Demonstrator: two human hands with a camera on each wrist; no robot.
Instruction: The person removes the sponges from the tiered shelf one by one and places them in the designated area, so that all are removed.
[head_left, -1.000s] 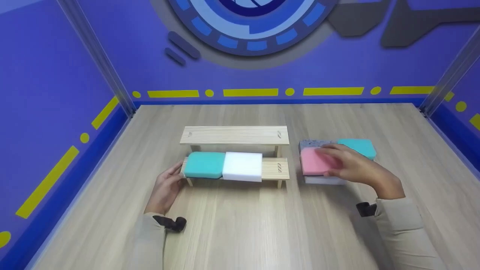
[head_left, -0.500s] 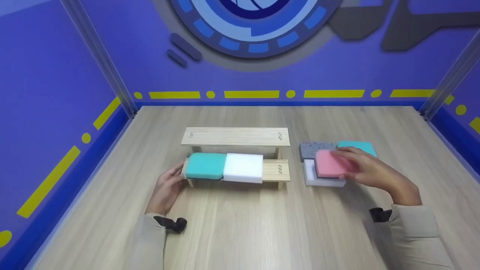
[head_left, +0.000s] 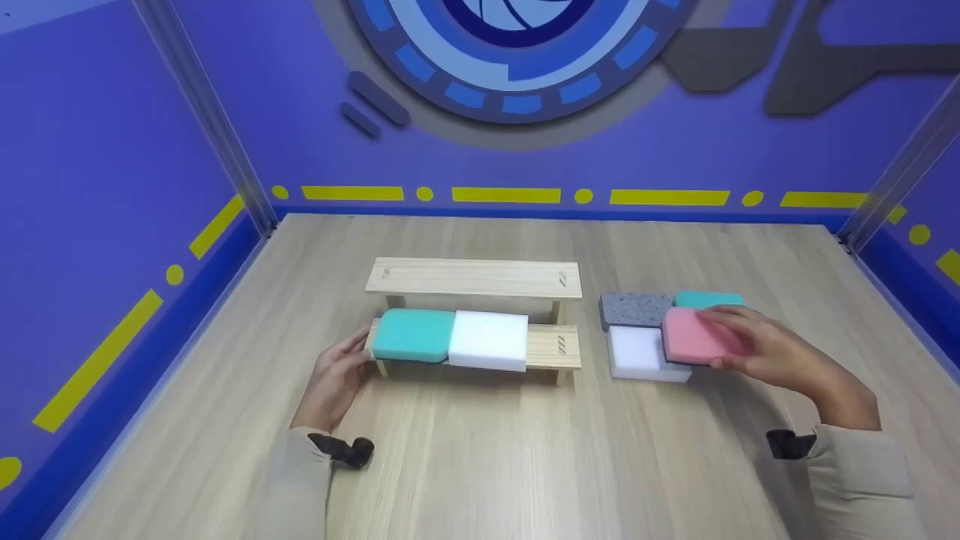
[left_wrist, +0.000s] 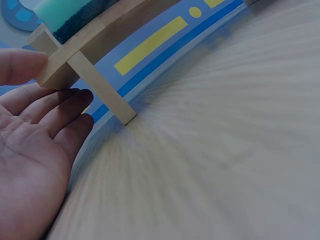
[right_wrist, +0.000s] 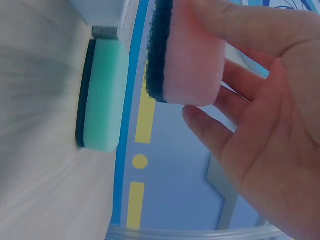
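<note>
My right hand [head_left: 787, 367] grips a pink sponge [head_left: 694, 337] with a dark scouring layer underneath, held above the table and overlapping the right part of a white sponge [head_left: 632, 351]. In the right wrist view, thumb and fingers pinch the pink sponge [right_wrist: 195, 60] from its sides. My left hand [head_left: 337, 375] holds the left end of a two-tier wooden rack [head_left: 551, 346], thumb on the board's end and fingers beneath, as the left wrist view shows. On the rack's lower tier a turquoise sponge [head_left: 414, 334] and a white sponge [head_left: 489, 340] lie side by side.
The rack's upper board [head_left: 472, 277] stands behind, bearing nothing. Right of the rack, a speckled grey sponge [head_left: 637, 309] and another turquoise sponge [head_left: 709, 299] lie on the table [head_left: 465, 465]. Blue panels [head_left: 517, 165] wall in the back and sides.
My right hand has moved the pink sponge to the right, uncovering more of the white sponge and the grey one. My left hand has kept its hold on the rack.
</note>
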